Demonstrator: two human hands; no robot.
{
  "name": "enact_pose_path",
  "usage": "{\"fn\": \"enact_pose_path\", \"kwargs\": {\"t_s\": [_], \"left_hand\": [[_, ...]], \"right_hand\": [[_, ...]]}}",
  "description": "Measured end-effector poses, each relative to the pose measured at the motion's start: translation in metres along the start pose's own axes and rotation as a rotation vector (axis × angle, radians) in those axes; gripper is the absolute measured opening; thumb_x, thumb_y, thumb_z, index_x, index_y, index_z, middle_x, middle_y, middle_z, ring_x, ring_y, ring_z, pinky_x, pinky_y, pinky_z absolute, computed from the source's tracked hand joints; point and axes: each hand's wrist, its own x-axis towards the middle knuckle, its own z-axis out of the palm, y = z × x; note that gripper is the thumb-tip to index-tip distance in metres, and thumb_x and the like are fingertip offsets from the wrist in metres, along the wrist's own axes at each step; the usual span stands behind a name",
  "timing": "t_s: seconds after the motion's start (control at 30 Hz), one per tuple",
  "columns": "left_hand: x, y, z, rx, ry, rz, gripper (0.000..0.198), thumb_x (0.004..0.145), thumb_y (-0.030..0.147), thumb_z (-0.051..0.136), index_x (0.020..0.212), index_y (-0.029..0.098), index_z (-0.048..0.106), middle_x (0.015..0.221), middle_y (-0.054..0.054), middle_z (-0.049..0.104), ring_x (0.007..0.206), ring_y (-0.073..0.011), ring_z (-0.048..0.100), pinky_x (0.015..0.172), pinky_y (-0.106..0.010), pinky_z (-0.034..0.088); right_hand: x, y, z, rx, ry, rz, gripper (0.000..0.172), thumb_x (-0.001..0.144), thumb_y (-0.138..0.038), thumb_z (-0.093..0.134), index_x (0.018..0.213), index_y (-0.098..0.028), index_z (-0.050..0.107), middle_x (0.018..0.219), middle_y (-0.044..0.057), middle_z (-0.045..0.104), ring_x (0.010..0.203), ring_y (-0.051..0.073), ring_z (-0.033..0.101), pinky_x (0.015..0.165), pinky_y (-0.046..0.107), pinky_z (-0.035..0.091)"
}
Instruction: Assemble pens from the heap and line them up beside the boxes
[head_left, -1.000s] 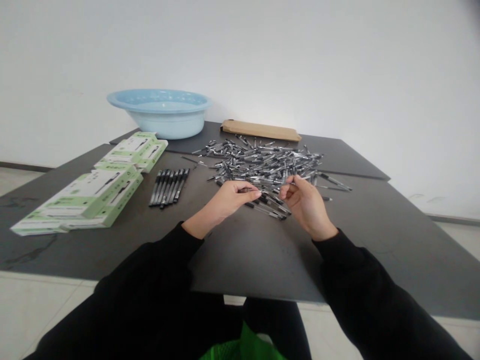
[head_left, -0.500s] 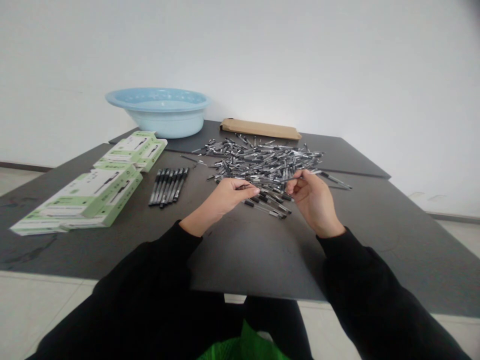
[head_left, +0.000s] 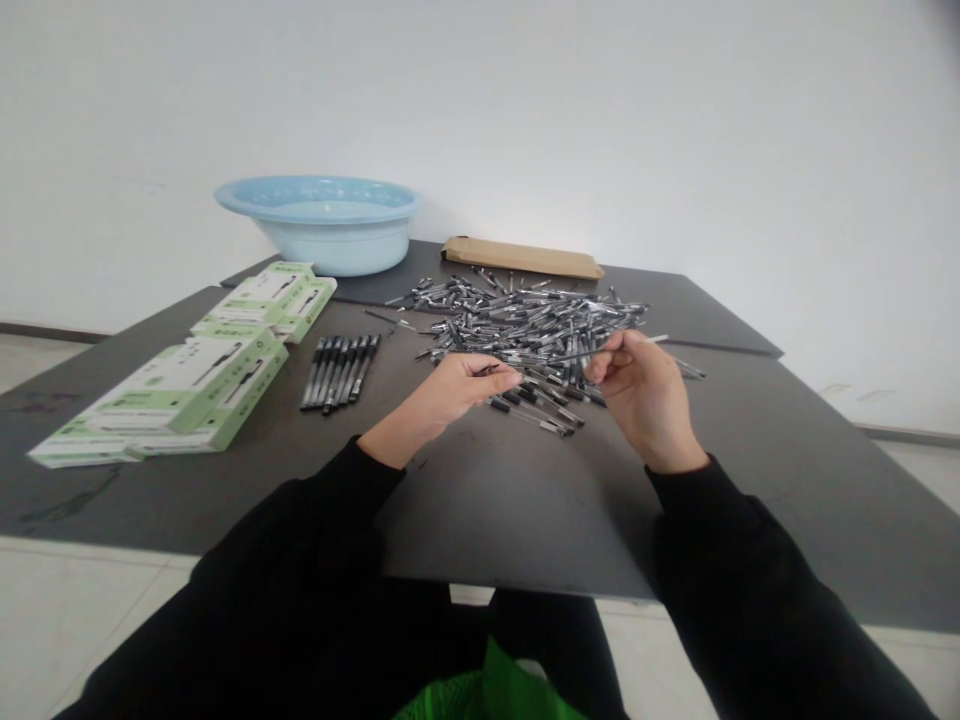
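My right hand [head_left: 646, 400] pinches a pen refill [head_left: 581, 354], a thin dark stick pointing left with a pale end sticking out behind the fingers. To its left, my left hand [head_left: 469, 390] is closed, thumb against forefinger, around something dark and small, mostly hidden by the fingers. Both hands are above the near side of a heap of loose pen parts [head_left: 525, 318], clear and black. A row of several assembled black pens [head_left: 339, 372] lies side by side to the left of my left hand.
Green-and-white pen boxes [head_left: 176, 385] are stacked at the left of the dark table [head_left: 510, 520]. Behind them stands a light blue basin [head_left: 337, 245]. A flat brown cardboard piece [head_left: 521, 258] lies beyond the heap, near the wall.
My right hand has moved right and slightly up with the refill, widening the space between the hands. My left hand has hardly moved.
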Motion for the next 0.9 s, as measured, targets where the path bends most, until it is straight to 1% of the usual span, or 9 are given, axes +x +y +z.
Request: {"fn": "enact_pose_path", "kwargs": {"t_s": [0.13, 0.23, 0.3, 0.37, 0.43, 0.53, 0.67, 0.73, 0.9], "left_hand": [[0.000, -0.001, 0.001, -0.024, -0.055, 0.004, 0.039, 0.071, 0.051, 0.076, 0.089, 0.016, 0.073, 0.057, 0.005, 0.047, 0.050, -0.0065, 0.032, 0.049, -0.024, 0.018], [-0.001, -0.001, 0.001, -0.009, -0.058, 0.011, 0.040, 0.073, 0.053, 0.074, 0.088, 0.015, 0.073, 0.055, 0.005, 0.044, 0.049, -0.0068, 0.032, 0.049, -0.024, 0.018], [-0.002, -0.001, 0.001, 0.011, -0.048, 0.018, 0.042, 0.076, 0.056, 0.070, 0.086, 0.015, 0.072, 0.052, 0.006, 0.041, 0.048, -0.0072, 0.031, 0.049, -0.024, 0.019], [-0.003, 0.000, 0.002, 0.028, -0.049, 0.018, 0.045, 0.079, 0.059, 0.065, 0.084, 0.015, 0.071, 0.050, 0.007, 0.038, 0.047, -0.0076, 0.031, 0.049, -0.024, 0.020], [-0.004, 0.001, 0.004, 0.025, -0.068, 0.015, 0.046, 0.081, 0.060, 0.062, 0.083, 0.015, 0.070, 0.049, 0.007, 0.038, 0.047, -0.0078, 0.031, 0.050, -0.024, 0.022], [-0.006, 0.001, 0.007, -0.013, -0.116, 0.011, 0.046, 0.080, 0.060, 0.062, 0.082, 0.015, 0.069, 0.048, 0.006, 0.038, 0.047, -0.0080, 0.031, 0.050, -0.024, 0.022], [-0.008, 0.001, 0.012, -0.076, -0.135, -0.001, 0.044, 0.077, 0.059, 0.067, 0.075, 0.015, 0.064, 0.050, 0.007, 0.038, 0.048, -0.0074, 0.031, 0.050, -0.024, 0.022], [-0.009, 0.001, 0.014, -0.099, -0.136, -0.011, 0.044, 0.076, 0.059, 0.069, 0.071, 0.016, 0.061, 0.051, 0.007, 0.038, 0.049, -0.0072, 0.031, 0.049, -0.023, 0.023], [-0.011, 0.003, 0.016, -0.094, -0.145, -0.021, 0.046, 0.077, 0.059, 0.068, 0.064, 0.017, 0.056, 0.049, 0.007, 0.036, 0.047, -0.0071, 0.029, 0.048, -0.024, 0.023]], "right_hand": [[-0.008, -0.007, 0.008, -0.052, -0.043, 0.024, 0.027, 0.092, -0.044, 0.054, 0.076, -0.023, 0.058, 0.061, -0.001, 0.059, 0.057, 0.014, 0.056, 0.061, 0.029, 0.047], [-0.010, -0.011, 0.011, -0.106, -0.020, -0.013, 0.033, 0.094, -0.050, 0.052, 0.074, -0.024, 0.056, 0.063, 0.000, 0.058, 0.059, 0.015, 0.057, 0.062, 0.030, 0.048], [-0.011, -0.012, 0.010, -0.139, -0.018, -0.047, 0.035, 0.094, -0.055, 0.050, 0.078, -0.025, 0.057, 0.065, 0.000, 0.059, 0.060, 0.016, 0.058, 0.062, 0.031, 0.048], [-0.012, -0.011, 0.010, -0.196, -0.052, -0.083, 0.035, 0.095, -0.056, 0.048, 0.085, -0.025, 0.060, 0.067, 0.000, 0.061, 0.061, 0.016, 0.059, 0.062, 0.031, 0.047], [-0.015, -0.009, 0.011, -0.320, -0.128, -0.121, 0.031, 0.095, -0.052, 0.051, 0.091, -0.025, 0.064, 0.070, 0.001, 0.065, 0.065, 0.016, 0.061, 0.066, 0.032, 0.048], [-0.020, 0.000, 0.014, -0.512, -0.238, -0.164, 0.022, 0.094, -0.041, 0.057, 0.095, -0.023, 0.069, 0.074, 0.002, 0.067, 0.071, 0.016, 0.062, 0.071, 0.032, 0.048], [-0.025, 0.011, 0.016, -0.628, -0.331, -0.185, 0.017, 0.091, -0.033, 0.063, 0.102, -0.023, 0.070, 0.075, 0.000, 0.066, 0.068, 0.015, 0.060, 0.068, 0.030, 0.047], [-0.026, 0.014, 0.017, -0.660, -0.364, -0.201, 0.016, 0.089, -0.031, 0.064, 0.102, -0.023, 0.071, 0.075, 0.000, 0.066, 0.069, 0.015, 0.059, 0.069, 0.030, 0.047], [-0.026, 0.016, 0.017, -0.677, -0.373, -0.225, 0.013, 0.090, -0.029, 0.063, 0.099, -0.023, 0.071, 0.076, 0.001, 0.067, 0.069, 0.016, 0.059, 0.068, 0.030, 0.047]]}}
